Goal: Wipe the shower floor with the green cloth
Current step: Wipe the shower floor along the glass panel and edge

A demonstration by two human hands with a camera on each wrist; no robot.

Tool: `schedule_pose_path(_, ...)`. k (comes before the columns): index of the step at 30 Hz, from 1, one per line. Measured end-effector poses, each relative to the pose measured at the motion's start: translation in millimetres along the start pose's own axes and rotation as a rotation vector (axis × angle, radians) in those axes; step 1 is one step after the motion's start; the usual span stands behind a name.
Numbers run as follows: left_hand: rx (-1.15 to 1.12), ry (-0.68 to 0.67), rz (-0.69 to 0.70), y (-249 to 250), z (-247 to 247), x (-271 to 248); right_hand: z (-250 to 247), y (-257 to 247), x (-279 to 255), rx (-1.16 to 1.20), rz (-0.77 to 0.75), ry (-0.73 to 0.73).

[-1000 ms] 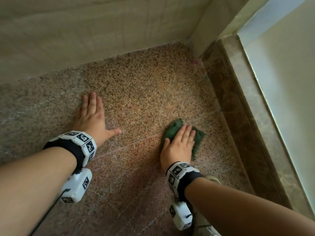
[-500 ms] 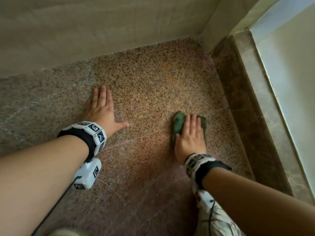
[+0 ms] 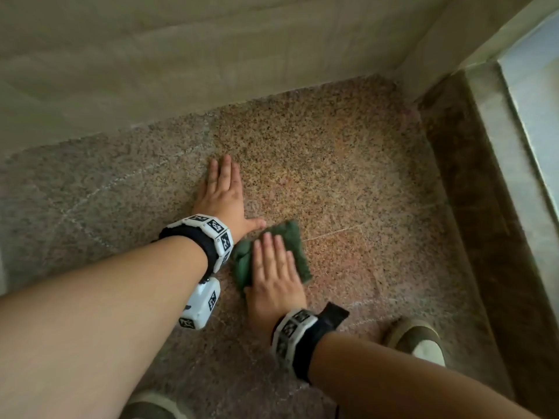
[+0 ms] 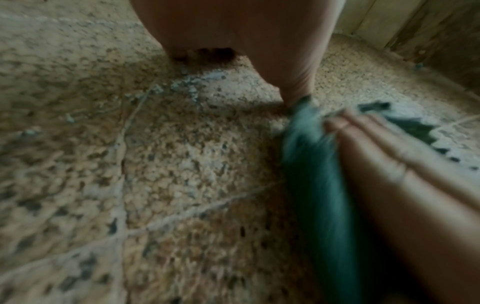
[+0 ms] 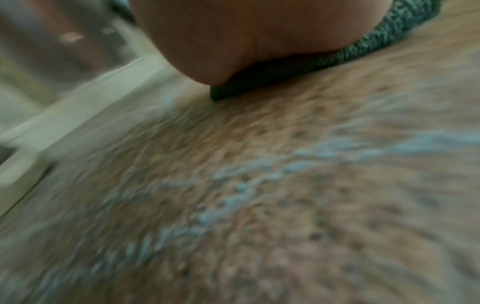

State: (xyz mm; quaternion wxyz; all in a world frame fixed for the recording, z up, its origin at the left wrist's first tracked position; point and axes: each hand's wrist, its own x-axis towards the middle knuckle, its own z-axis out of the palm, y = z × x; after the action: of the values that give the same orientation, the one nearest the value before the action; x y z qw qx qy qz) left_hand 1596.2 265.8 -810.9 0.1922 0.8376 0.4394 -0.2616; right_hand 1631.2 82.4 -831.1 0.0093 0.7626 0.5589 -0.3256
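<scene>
The green cloth [image 3: 295,246] lies bunched on the speckled granite shower floor [image 3: 348,164], near the middle of the head view. My right hand [image 3: 273,267] presses flat on it with straight fingers. My left hand [image 3: 225,192] rests flat on the bare floor just left of the cloth, its thumb touching the cloth's top corner. In the left wrist view the cloth [image 4: 319,174] shows blurred under the right hand's fingers [image 4: 384,148]. The right wrist view shows the palm's heel on the cloth [image 5: 306,70].
A beige tiled wall [image 3: 181,55] bounds the floor at the back. A dark raised stone curb [image 3: 484,222] runs along the right side. My shoes stand at the bottom right [image 3: 417,340] and the bottom edge [image 3: 151,406].
My right hand has slid the cloth leftward, away from the curb, until it meets my left thumb. The left hand stays planted on the floor.
</scene>
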Motion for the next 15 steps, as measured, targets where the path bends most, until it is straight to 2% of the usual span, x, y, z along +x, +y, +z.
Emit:
schedule_pose_path(2, -0.007, 0.013, 0.008, 0, 1, 1, 14, -6, -7, -0.129, -0.17, -0.054)
schedule_pose_path(4, -0.025, 0.01, 0.012, -2, 2, 1, 3, 10, -8, -0.233, -0.247, -0.108)
schedule_pose_path(5, -0.032, 0.009, 0.015, -2, 2, 1, -7, 26, -6, -0.259, -0.253, -0.078)
schedule_pose_path(6, -0.036, 0.005, 0.017, -3, 2, 2, -21, 47, 0, -0.26, -0.207, -0.049)
schedule_pose_path(10, -0.028, -0.023, 0.008, -2, 0, 0, -86, 119, 36, -0.126, 0.33, 0.09)
schedule_pose_path(13, -0.04, -0.036, 0.007, -1, -2, -1, -91, 108, 62, 0.052, 0.557, 0.161)
schedule_pose_path(15, -0.061, -0.039, 0.018, -2, -4, -2, -84, 81, 71, 0.108, 0.594, 0.179)
